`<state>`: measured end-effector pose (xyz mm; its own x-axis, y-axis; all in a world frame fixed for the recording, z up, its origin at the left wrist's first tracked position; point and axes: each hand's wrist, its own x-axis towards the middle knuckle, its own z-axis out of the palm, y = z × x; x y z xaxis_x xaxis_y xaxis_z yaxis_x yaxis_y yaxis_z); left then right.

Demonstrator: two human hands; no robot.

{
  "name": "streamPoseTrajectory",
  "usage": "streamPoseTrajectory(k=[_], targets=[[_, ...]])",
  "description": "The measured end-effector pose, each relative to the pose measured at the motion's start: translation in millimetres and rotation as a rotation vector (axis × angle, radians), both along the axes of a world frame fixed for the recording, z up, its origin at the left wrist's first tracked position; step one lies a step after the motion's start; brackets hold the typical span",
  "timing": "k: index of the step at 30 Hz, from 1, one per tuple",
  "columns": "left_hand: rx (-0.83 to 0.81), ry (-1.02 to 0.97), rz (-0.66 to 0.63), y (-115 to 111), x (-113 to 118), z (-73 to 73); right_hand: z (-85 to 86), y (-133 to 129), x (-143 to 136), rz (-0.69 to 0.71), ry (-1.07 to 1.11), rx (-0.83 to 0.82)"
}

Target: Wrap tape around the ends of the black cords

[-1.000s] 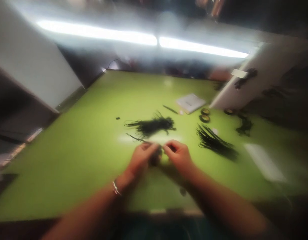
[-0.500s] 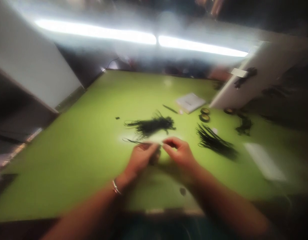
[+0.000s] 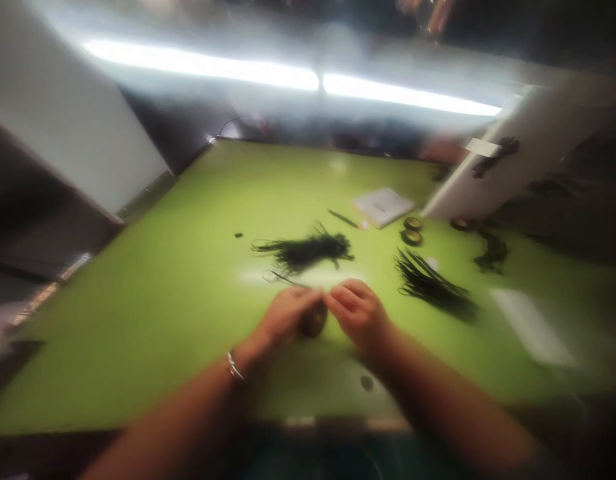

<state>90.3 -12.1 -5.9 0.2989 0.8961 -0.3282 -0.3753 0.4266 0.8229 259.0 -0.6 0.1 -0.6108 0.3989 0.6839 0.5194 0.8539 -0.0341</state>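
Note:
My left hand [image 3: 288, 310] is closed on a thin black looped cord [image 3: 288, 280], whose loop sticks out past the fingers to the upper left. A dark roundish thing [image 3: 315, 321] shows under its fingers; blur hides its kind. My right hand [image 3: 358, 310] meets the left fingertips in a pinch, and whatever lies between its fingers is too small to make out. Just beyond both hands lies a tangled bundle of black looped cords [image 3: 308, 251]. Another bundle of black cords [image 3: 435, 287] rests to the right.
The green table [image 3: 178, 300] carries a white pad [image 3: 384, 207], a dark pen-like stick [image 3: 343, 218] and two dark tape rolls [image 3: 412, 231]. At the right lie a black tangle [image 3: 491, 252] and a pale strip [image 3: 533, 327]. A panel [image 3: 483, 173] rises there; lit tubes hang above.
The right fingers, slightly apart from the left before, have closed in against the left fingertips. The cord's loop now points more upward and reaches less far left. The view has shifted slightly.

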Motion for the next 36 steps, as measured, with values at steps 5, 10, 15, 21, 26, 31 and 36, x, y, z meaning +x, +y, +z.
streamPoseTrajectory(k=[5,10,15,21,26,31,36], targets=[[0.040,0.044,0.047,1,-1,1.3,9.0,1,4,0.052,0.074,-0.174],[0.218,0.263,0.148,-1,0,7.0,22.6,4,5,-0.098,0.481,-0.743],[0.408,0.438,0.190,-2,2,6.4,18.3,-4,-7,-0.150,0.360,-0.914],[0.269,0.307,-0.005,-2,-1,8.9,5.0,-4,-5,-0.168,0.196,-0.424],[0.150,0.155,-0.082,1,-5,7.4,5.7,-3,-2,-0.081,0.006,-0.103],[0.117,0.079,-0.112,1,-7,8.6,6.5,1,2,0.027,-0.059,-0.047],[0.256,0.233,-0.022,3,-8,10.7,7.5,5,3,0.005,0.156,-0.254]])
